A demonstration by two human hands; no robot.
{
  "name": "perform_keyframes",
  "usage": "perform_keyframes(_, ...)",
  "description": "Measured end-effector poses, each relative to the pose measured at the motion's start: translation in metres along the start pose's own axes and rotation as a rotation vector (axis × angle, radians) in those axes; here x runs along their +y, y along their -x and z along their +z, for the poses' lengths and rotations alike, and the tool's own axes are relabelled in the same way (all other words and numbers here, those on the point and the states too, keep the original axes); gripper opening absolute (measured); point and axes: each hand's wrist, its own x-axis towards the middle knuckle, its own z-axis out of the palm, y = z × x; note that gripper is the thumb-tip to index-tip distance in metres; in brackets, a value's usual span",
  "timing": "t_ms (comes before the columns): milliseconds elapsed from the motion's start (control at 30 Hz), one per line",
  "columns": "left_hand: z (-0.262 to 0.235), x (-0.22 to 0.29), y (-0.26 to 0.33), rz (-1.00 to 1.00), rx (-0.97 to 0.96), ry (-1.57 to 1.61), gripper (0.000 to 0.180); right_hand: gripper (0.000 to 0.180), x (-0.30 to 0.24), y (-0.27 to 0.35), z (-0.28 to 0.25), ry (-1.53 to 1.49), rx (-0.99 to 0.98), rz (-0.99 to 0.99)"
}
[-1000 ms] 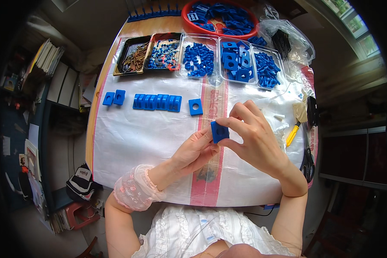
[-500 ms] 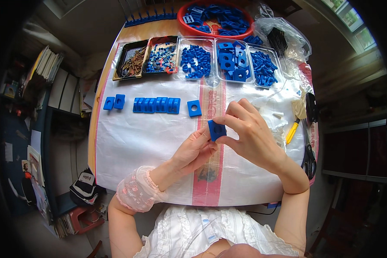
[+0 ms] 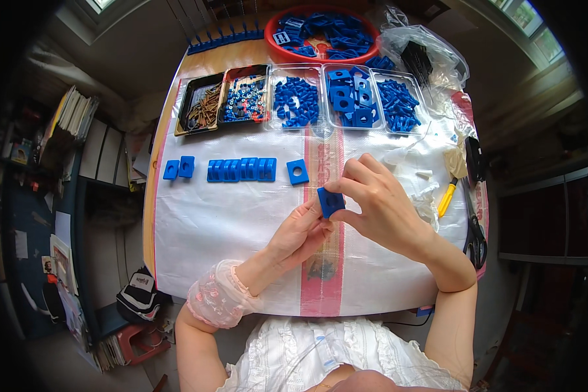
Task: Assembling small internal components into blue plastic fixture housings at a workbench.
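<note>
Where the two hands meet, near the middle of the view, a small blue block (image 3: pixel 331 204) is held just above the worktop (image 3: pixel 232 60), which is covered by a white sheet (image 3: pixel 202 222) with a pinkish stripe. The left hand (image 3: pixel 299 228) pinches the block's near-left edge, its other fingers curled together. The right hand (image 3: pixel 379 202) arches over from the far side, pinching the block between thumb and forefinger.

Taking the block as the clock's centre, a lone block (image 3: pixel 298 172) with a round hole lies close by, between ten and eleven o'clock. Between nine and ten is a tight row of blocks (image 3: pixel 242 170), then, farther out, a pair of blocks (image 3: pixel 186 166).

Five trays (image 3: pixel 196 131) curve from ten to one o'clock. In order they hold brassy screws (image 3: pixel 206 106), tiny mixed pieces (image 3: pixel 245 95) (too small to make out well), blue pegs (image 3: pixel 296 98), holed blocks (image 3: pixel 344 99) and thinner pegs (image 3: pixel 398 104).

A red basin (image 3: pixel 272 49) of blue parts sits beyond, at twelve. A yellow-handled tool (image 3: pixel 447 199) lies at three, with black scissors (image 3: pixel 477 245) just past it.
</note>
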Motion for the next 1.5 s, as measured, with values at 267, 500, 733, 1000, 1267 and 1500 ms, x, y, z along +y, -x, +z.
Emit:
perform_keyframes(267,0.003,0.001,0.0,-0.009,0.032,0.004,0.028,0.035,0.002,0.0,0.001,-0.007,-0.002,0.014)
perform_keyframes(500,0.008,0.002,0.0,-0.038,0.051,0.014,0.03,0.034,0.006,0.001,0.006,-0.025,0.0,0.025)
perform_keyframes(733,0.015,0.005,0.004,-0.068,0.105,0.033,0.02,0.034,0.006,0.001,0.008,-0.012,0.012,0.013)
perform_keyframes(1000,0.015,0.006,0.003,-0.07,0.135,0.042,0.018,0.035,0.008,0.002,0.01,-0.01,0.016,0.015)
perform_keyframes(1267,0.017,0.007,0.003,-0.075,0.142,0.055,0.02,0.035,0.009,0.003,0.011,-0.005,0.005,0.026)
perform_keyframes(1500,0.019,0.008,0.004,-0.081,0.17,0.088,0.019,0.036,0.009,0.003,0.011,0.011,0.009,0.017)
